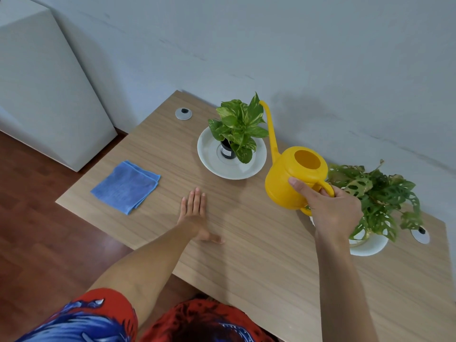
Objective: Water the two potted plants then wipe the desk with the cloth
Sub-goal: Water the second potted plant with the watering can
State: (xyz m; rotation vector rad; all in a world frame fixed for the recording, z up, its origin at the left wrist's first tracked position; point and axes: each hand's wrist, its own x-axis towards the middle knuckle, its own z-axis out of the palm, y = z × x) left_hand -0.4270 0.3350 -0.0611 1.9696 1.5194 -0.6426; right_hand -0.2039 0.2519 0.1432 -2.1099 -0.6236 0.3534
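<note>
Head view. Wooden worktop (246, 243) set against a pale wall.

Right hand (330, 208): fingers (299, 185) clamped around the handle of a yellow watering can (288, 183), thumb lying on the can's body. The can's round top opening shows only yellow inside; water level cannot be told. Its long thin spout rises toward the far wall and ends just beside the leaves of the left plant.

Left hand (195, 213): palm down, flat on the worktop, fingers straight and together, thumb out to the side, holding nothing.

Left potted plant (238, 127): variegated green leaves in a small black pot, the pot standing in the middle of a white saucer (209, 159). Saucer looks dry around the pot.

Right potted plant (377, 193): holey dark-green leaves spilling over a white dish (370, 248); its pot is hidden by foliage and the right hand.

Blue cloth (125, 186): folded, lying flat near the worktop's left edge, well apart from both plants.

Two grey cable grommets in the worktop, one far left (183, 113), one by the right dish (420, 234).
</note>
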